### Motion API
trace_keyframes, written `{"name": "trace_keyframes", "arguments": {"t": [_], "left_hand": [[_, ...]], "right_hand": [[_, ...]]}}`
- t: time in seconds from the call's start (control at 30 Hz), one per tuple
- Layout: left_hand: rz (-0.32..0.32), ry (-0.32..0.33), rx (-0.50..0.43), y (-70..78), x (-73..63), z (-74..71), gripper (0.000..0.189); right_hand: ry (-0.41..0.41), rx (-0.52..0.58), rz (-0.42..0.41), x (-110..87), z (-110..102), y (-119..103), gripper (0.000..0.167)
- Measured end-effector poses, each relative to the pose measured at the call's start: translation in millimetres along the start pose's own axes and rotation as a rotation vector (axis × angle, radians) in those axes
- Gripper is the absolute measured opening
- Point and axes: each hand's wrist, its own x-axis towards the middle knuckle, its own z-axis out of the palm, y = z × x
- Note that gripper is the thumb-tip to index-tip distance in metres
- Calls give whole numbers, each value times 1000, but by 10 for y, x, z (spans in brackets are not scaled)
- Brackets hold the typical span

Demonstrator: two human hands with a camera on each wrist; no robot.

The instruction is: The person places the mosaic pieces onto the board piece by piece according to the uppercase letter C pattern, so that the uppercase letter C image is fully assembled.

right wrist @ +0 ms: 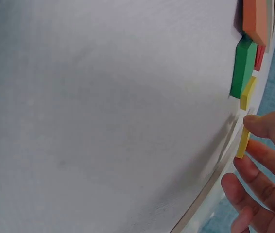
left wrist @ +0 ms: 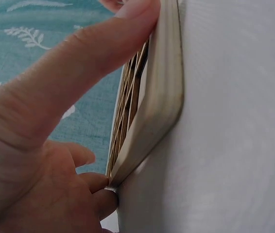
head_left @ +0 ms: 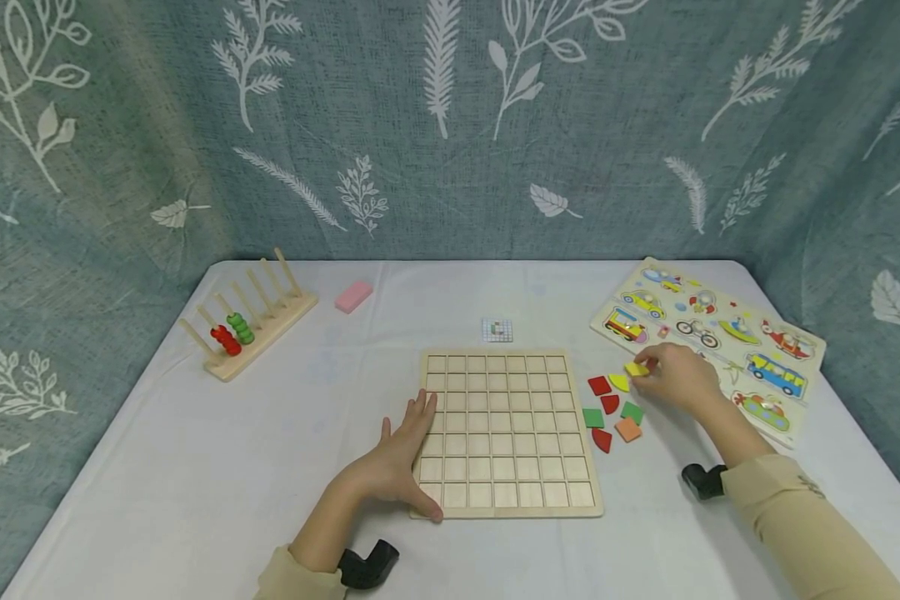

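My right hand (head_left: 677, 380) pinches a small yellow tile (head_left: 635, 369) between thumb and fingers, near the left corner of the picture puzzle board. The same yellow tile (right wrist: 243, 141) shows edge-on in the right wrist view. My left hand (head_left: 397, 458) is spread along the left edge of a wooden grid board (head_left: 508, 512), its thumb at the front left corner. In the left wrist view the thumb (left wrist: 94, 53) lies on the board's rim (left wrist: 164, 87). Beside the board's right edge lie several loose tiles: red (head_left: 599, 386), yellow (head_left: 618, 382), green (head_left: 593, 418) and orange (head_left: 628, 429).
A wooden peg stand (head_left: 270, 333) with red beads (head_left: 226, 340) and green beads (head_left: 240, 327) stands at the back left. Near it lies a pink block (head_left: 354, 297). Behind the grid board is a small patterned card (head_left: 497, 330). A vehicle puzzle board (head_left: 727, 321) occupies the right.
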Motion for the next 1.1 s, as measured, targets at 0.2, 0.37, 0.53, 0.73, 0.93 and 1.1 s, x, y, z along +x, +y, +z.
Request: {"name": "trace_keyframes", "arguments": {"t": [0.2,0.37,0.53,0.73,0.93,1.1], "left_hand": [[-7,3,9,-12,4,8,143],[-7,16,18,-20,4,26,142],[-8,21,34,-11,-2,28,143],[-1,25,44,6,-5,34,143],[-23,48,60,29,7,63,144],[-45,59,52,43,18,78,144]], "right_hand": [[21,12,-20,-13,-7,-46,31],[26,33,-45,-34,1,-110,29],[25,36,-54,-51,-2,-183,29],[44,29,-81,-51,8,-273,28],[41,49,-125,-60,-7,-383,28],[35,60,-141,-66,-1,-453,28]]}}
